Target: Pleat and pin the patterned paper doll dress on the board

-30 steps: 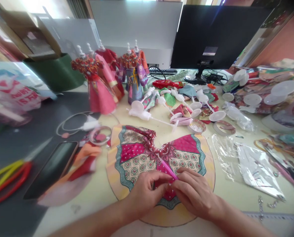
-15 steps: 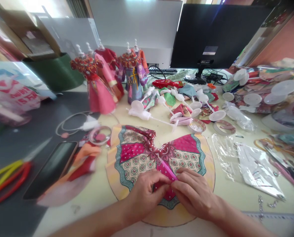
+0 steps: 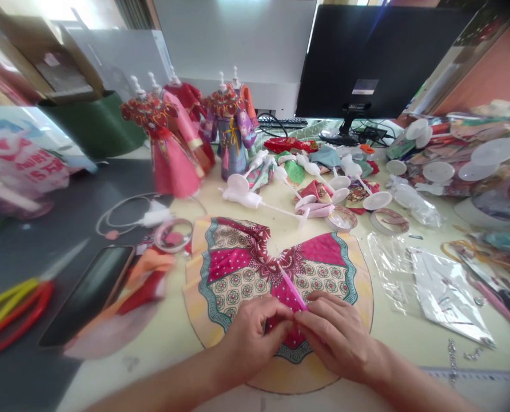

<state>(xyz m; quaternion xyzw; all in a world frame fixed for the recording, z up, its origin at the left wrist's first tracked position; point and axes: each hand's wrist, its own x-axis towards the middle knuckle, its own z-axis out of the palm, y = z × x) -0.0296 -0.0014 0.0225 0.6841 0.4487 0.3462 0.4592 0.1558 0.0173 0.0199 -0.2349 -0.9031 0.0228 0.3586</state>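
A flat piece of patterned fabric (image 3: 240,289), shaped like a small skirt with magenta and cream panels and a pale yellow border, lies spread on the table in front of me. My right hand (image 3: 343,332) is closed around a slim pink pointed tool (image 3: 294,293), whose thin tip points away from me towards the fabric's gathered neck. I cannot make out its exact kind. Beside it, over the front magenta panel, my left hand (image 3: 261,326) pinches with thumb and forefinger. Whatever lies in that pinch is too small to name. Both hands nearly touch at the fingertips.
Dressed doll stands (image 3: 175,166) rise at the back left, with white stands (image 3: 244,198) lying beyond the fabric. Scissors (image 3: 44,294) and a phone (image 3: 90,294) lie left. Plastic bags (image 3: 446,292), tape rolls (image 3: 389,221) and a ruler (image 3: 473,376) lie right.
The pink tool's tip has shifted slightly right and its angle has changed a little in my right hand. My left hand has barely moved, and the fabric lies as before.
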